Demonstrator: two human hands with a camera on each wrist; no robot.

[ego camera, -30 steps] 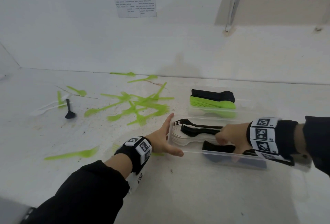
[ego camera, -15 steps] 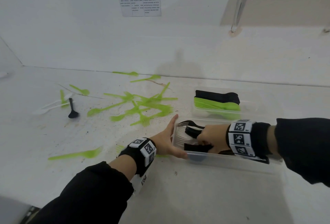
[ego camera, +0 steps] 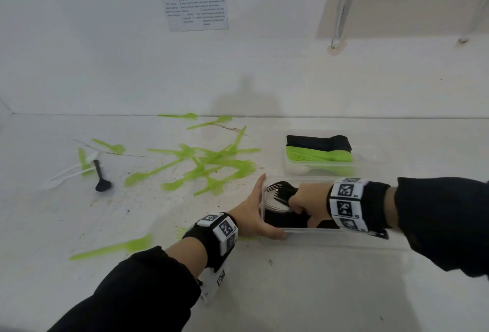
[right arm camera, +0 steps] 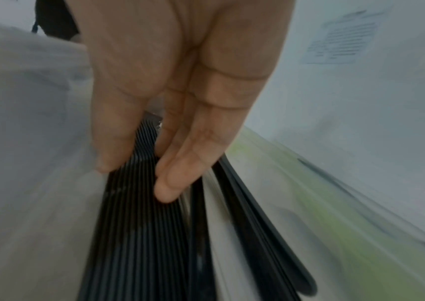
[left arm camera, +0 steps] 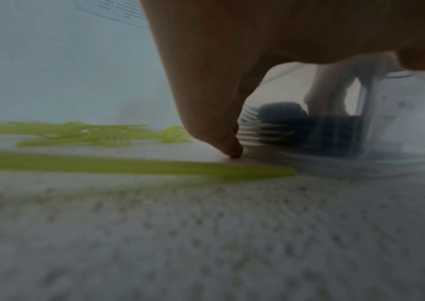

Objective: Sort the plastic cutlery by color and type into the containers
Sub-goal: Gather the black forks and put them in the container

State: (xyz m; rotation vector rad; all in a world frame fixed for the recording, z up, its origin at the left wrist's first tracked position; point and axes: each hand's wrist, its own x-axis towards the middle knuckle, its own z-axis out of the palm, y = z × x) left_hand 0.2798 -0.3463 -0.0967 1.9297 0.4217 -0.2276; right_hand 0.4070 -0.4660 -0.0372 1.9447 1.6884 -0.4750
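Note:
A clear near container (ego camera: 330, 230) holds a stack of black forks (ego camera: 280, 190) on top of white forks (ego camera: 275, 203). My right hand (ego camera: 296, 204) is inside it, and thumb and fingers pinch the black stack (right arm camera: 134, 234) by its handles. My left hand (ego camera: 254, 212) lies with straight fingers against the container's left end, thumb along the front wall; its fingertip (left arm camera: 231, 146) touches the table beside the container wall (left arm camera: 386, 122). A far container (ego camera: 370, 157) holds black spoons (ego camera: 317, 142) and green spoons (ego camera: 317, 155).
Several loose green forks (ego camera: 211, 165) lie tangled left of the containers. A single green piece (ego camera: 111, 248) lies near my left forearm, seen close as a green handle (left arm camera: 128, 165). A black spoon (ego camera: 102, 180) and white cutlery (ego camera: 66, 172) lie far left. The back wall is close.
My right hand has slid left along the near container, from the handle end toward the fork heads, still holding the black stack. The left hand has stayed at the container's left end.

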